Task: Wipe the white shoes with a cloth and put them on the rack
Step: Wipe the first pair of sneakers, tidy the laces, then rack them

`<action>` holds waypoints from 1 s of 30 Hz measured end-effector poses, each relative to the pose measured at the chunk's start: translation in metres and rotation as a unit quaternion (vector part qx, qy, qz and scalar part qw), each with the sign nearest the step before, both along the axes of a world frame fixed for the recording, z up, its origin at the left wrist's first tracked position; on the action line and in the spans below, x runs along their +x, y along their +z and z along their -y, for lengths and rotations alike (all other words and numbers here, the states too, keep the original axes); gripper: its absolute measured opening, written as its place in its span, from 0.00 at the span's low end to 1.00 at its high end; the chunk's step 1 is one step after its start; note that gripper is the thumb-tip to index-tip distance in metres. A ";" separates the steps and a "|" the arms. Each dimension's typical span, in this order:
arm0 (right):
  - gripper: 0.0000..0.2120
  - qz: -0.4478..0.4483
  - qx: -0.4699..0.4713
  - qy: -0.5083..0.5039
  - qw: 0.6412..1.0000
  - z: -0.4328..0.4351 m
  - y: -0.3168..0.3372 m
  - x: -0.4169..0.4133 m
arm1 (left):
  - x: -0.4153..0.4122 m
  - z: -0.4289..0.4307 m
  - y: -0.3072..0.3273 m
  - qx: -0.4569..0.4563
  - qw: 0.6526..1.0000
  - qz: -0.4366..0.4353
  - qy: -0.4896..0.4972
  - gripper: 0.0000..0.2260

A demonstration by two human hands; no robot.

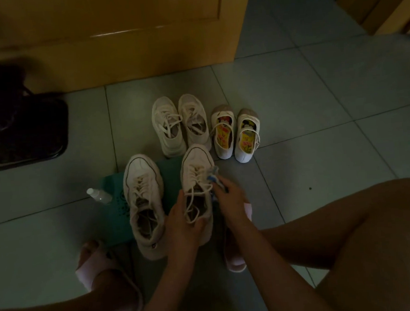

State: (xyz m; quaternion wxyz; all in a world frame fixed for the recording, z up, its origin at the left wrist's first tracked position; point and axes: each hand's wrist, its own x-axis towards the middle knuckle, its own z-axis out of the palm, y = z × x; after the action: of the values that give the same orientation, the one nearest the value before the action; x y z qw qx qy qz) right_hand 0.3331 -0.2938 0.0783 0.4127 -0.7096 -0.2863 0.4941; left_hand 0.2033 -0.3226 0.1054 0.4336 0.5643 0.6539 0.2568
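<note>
With the left hand (pixel 183 219) gripping the collar of the white shoe (pixel 196 162) at 6 o'clock, the right hand (pixel 230 198), clutching the cloth (pixel 214 179) at the shoe's 3 o'clock side, should rub firmly toe to heel

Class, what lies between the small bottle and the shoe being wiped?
In the head view, the other white sneaker, standing on the green mat.

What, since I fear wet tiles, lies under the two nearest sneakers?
A green mat lies beneath the left sneaker and the held sneaker; they hide its middle.
</note>
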 end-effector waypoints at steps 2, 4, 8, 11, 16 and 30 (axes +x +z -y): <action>0.14 0.021 0.000 0.031 0.999 -0.009 0.008 -0.005 | 0.000 0.002 0.000 0.013 1.000 0.000 0.003 0.33; 0.16 0.039 0.011 0.053 0.998 -0.012 0.009 -0.005 | 0.000 0.001 0.001 0.029 0.999 -0.004 0.014 0.31; 0.14 0.064 0.028 0.088 0.994 -0.015 0.009 0.000 | 0.006 -0.003 -0.002 0.024 0.999 -0.032 0.033 0.31; 0.11 0.080 -0.014 0.112 0.990 -0.006 0.003 0.009 | 0.008 -0.005 -0.005 0.026 0.999 -0.016 0.040 0.31; 0.08 0.084 -0.018 0.065 0.994 -0.006 0.040 0.020 | 0.006 -0.005 0.004 0.019 0.999 -0.014 0.032 0.33; 0.20 -0.060 0.053 0.354 0.932 -0.054 0.110 -0.088 | -0.093 -0.066 0.072 -0.054 0.934 0.293 0.198 0.14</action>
State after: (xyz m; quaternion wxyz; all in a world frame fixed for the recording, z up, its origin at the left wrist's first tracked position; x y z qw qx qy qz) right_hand 0.2451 -0.2394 0.1888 0.2642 -0.5083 -0.5199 0.6337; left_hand 0.1106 -0.2563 0.1773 0.5760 0.2987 0.6095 0.4555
